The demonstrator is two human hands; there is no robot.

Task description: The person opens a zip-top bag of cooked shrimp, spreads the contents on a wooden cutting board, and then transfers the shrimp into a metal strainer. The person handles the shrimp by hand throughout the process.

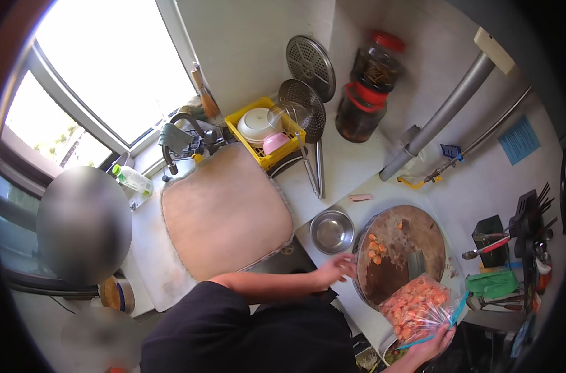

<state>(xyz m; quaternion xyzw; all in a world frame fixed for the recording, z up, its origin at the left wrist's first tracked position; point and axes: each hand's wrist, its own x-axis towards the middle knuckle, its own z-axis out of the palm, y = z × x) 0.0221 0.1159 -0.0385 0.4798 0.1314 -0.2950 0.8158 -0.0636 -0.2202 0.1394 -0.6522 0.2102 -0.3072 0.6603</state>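
Note:
A clear zip bag of small orange pieces, perhaps peeled shrimp, hangs from my right hand, which grips its blue-edged top. The bag covers the near edge of a round wooden chopping block. On that block lie several loose orange pieces and a flat metal blade, partly hidden by the bag. My left hand is at the block's left side, fingers apart and holding nothing; whether it touches the rim I cannot tell. Just beyond it stands a round steel bowl.
A pink-handled folding knife or peeler lies behind the bowl. Left of it, a brownish mat covers the sink area beside a faucet. A yellow basket holds bowls. Red-lidded jars and a grey pipe stand behind.

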